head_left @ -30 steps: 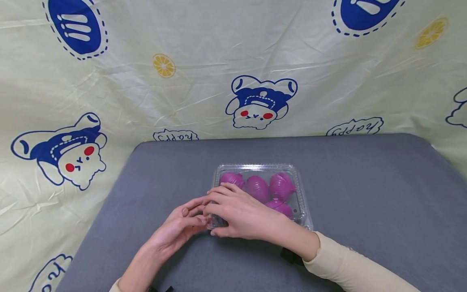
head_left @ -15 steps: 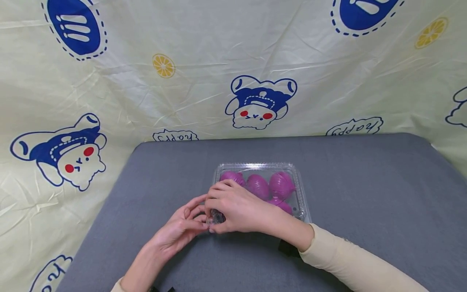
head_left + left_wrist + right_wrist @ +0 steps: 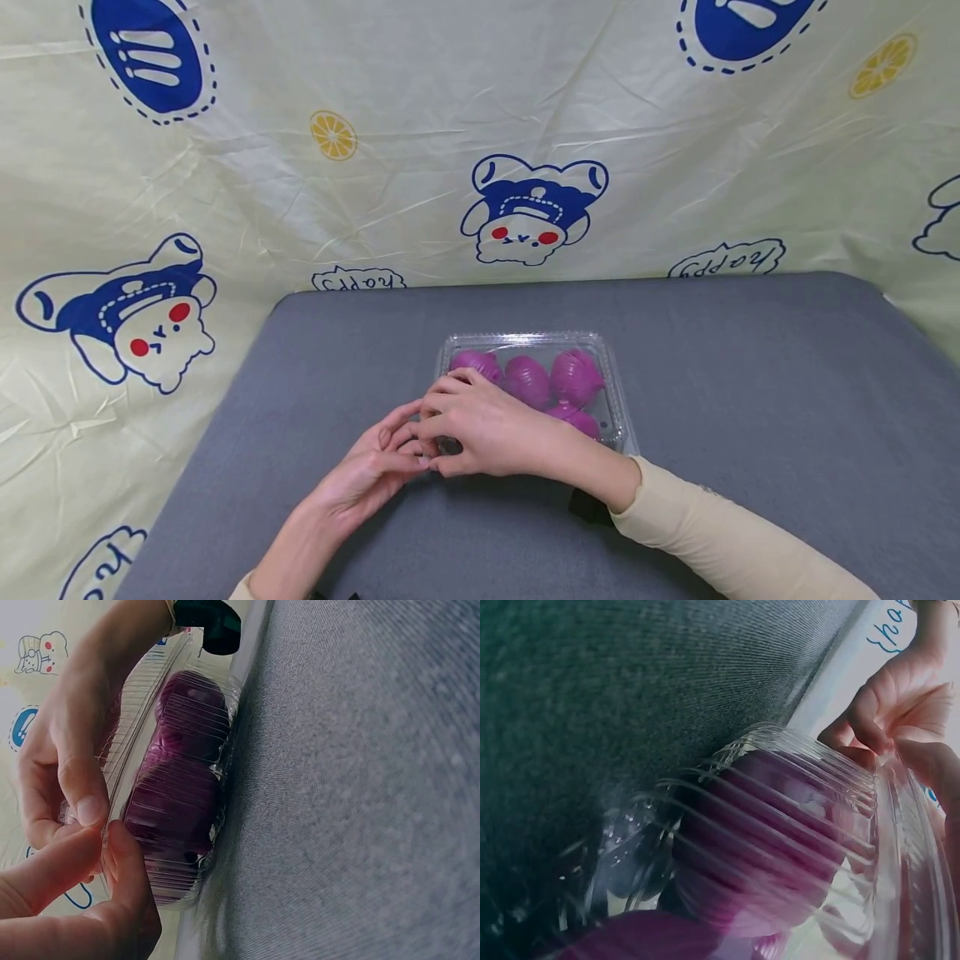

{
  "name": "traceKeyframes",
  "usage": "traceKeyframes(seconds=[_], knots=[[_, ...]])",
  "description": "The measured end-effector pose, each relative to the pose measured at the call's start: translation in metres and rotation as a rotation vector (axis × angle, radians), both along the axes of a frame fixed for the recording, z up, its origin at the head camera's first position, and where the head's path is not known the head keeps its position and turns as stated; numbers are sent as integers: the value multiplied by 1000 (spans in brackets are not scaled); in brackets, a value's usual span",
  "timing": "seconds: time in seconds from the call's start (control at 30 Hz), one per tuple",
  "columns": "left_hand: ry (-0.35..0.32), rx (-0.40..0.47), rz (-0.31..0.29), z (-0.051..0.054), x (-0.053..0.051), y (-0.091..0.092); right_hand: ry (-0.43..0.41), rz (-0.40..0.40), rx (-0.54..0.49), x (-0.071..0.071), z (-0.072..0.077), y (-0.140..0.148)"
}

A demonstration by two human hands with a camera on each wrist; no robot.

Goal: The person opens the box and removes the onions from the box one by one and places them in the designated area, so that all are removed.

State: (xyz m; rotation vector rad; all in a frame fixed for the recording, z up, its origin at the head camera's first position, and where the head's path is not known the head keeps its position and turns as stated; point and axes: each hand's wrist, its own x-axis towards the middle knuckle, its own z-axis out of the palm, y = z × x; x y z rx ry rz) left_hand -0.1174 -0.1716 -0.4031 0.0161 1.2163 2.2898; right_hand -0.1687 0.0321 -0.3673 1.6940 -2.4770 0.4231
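A clear ribbed plastic clamshell box (image 3: pixel 619 408) sits on the grey table with several purple rounded, ridged things (image 3: pixel 576 377) inside. At its near-left corner my left hand (image 3: pixel 371 467) pinches the rim between thumb and finger; the left wrist view shows those fingertips at the edge of the box (image 3: pixel 217 791). My right hand (image 3: pixel 487 429) arches over the same corner, its thumb and fingertips gripping the rim right beside the left fingertips. It hides the near-left part of the box. In the right wrist view a purple thing (image 3: pixel 765 840) shows through the ribbed wall.
A grey cloth-covered table (image 3: pixel 750 400) lies under the box, with its surface extending to both sides. Behind it hangs a pale curtain (image 3: pixel 405 200) printed with cartoon figures. A black wrist mount (image 3: pixel 588 507) is below the right wrist.
My right hand has shifted slightly up and left along the corner, and its forearm has shifted left. The left hand stays at the same corner with hardly any movement.
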Motion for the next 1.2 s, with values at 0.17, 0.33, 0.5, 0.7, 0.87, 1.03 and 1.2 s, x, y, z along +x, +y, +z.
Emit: traceKeyframes(seconds=[0.17, 0.33, 0.5, 0.7, 0.87, 1.03, 1.2], knots=[[4, -17, 14, 0, -1, 2, -66, -11, -5, -1, 2, -1], [-5, -36, 34, 0, -1, 3, -102, -33, -24, -2, 3, -3], [-17, -36, 49, 1, -1, 4, -109, -46, -37, 0, 4, -5], [-9, -39, 56, 1, 0, 4, -111, -49, -48, 1, 5, -5], [12, -28, 52, 0, 0, 5, -105, -57, -57, 2, 6, -6], [42, -26, 40, -1, 0, 5, -125, -69, -74, 2, 7, -8], [45, -16, 35, -1, 0, 6, -133, -73, -80, 3, 7, -8]])
